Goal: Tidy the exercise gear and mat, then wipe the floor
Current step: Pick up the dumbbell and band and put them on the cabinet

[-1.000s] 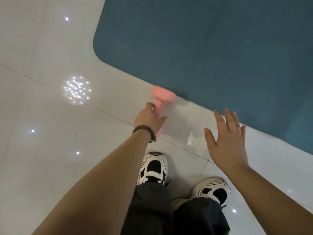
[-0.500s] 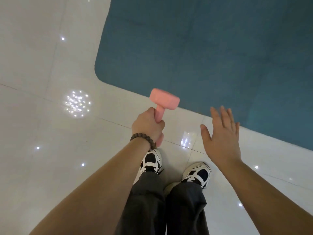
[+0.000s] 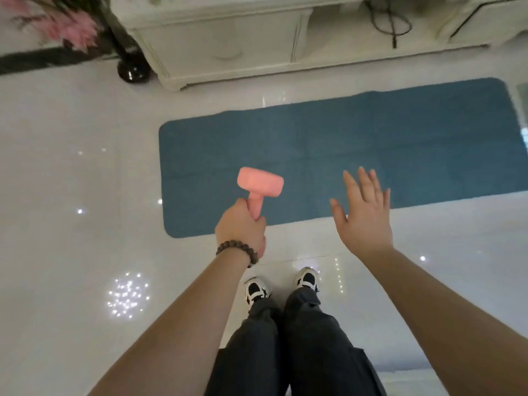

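My left hand [image 3: 242, 230] grips the handle of a pink dumbbell [image 3: 260, 182], held up in the air above the near left corner of the mat. Only the dumbbell's upper head and part of its handle show; the lower end is hidden by my fist. The blue exercise mat [image 3: 371, 144] lies flat and unrolled on the glossy white floor [image 3: 71, 181], stretching to the right. My right hand [image 3: 363, 215] hovers beside the dumbbell with fingers spread and holds nothing.
A white cabinet [image 3: 228, 50] stands along the far side behind the mat, with a black cable [image 3: 393, 24] in an open shelf. A black base [image 3: 133, 71] and pink flowers [image 3: 71, 27] are at the far left. My feet [image 3: 281, 287] stand just in front of the mat's near edge.
I have straightened up, so the floor and mat look much farther away and the cabinet has come into view. My left hand has lifted the dumbbell higher. The right hand stays spread.
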Motion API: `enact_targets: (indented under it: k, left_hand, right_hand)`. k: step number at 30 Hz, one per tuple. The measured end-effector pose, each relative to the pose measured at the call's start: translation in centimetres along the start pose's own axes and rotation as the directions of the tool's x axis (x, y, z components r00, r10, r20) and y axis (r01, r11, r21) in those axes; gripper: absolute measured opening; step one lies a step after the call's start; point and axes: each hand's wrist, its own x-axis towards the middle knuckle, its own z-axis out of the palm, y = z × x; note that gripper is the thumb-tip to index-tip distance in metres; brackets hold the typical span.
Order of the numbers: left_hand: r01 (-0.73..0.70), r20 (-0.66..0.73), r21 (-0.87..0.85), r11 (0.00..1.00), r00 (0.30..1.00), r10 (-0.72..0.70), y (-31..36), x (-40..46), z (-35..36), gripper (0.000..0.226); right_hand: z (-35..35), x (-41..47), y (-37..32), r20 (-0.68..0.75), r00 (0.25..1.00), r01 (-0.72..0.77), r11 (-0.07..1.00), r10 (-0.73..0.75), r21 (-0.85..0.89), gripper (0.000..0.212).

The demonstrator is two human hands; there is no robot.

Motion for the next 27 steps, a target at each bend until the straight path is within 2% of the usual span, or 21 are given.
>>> enact_targets:
  k: [6, 12, 20, 27]
  left_hand:
    - [-0.189, 0.064, 0.091, 0.978, 0.981, 0.184, 6.7, -5.3, -3.1, 0.008]
    - [-0.369, 0.192, 0.126, 0.921, 0.92, 0.342, 14.3, -10.0, -0.8, 0.007]
    - [-0.569, 0.322, 0.135, 0.811, 0.799, 0.508, 27.2, -17.6, 6.6, 0.003]
    - [-0.643, 0.369, 0.138, 0.753, 0.739, 0.564, 41.0, -24.0, 16.2, 0.005]
  right_hand:
    - [-8.4, -6.7, 2.3, -0.131, 0.971, -0.201, 0.979, 0.202, 0.024, 0.059]
    - [-14.3, -13.3, 8.5, -0.209, 0.851, -0.475, 0.876, 0.482, 0.088, 0.058]
    - [-20.7, -20.2, 20.8, -0.274, 0.637, -0.697, 0.69, 0.721, 0.195, 0.057]
    - [-26.2, -22.7, 35.7, -0.274, 0.563, -0.753, 0.621, 0.779, 0.218, 0.057]
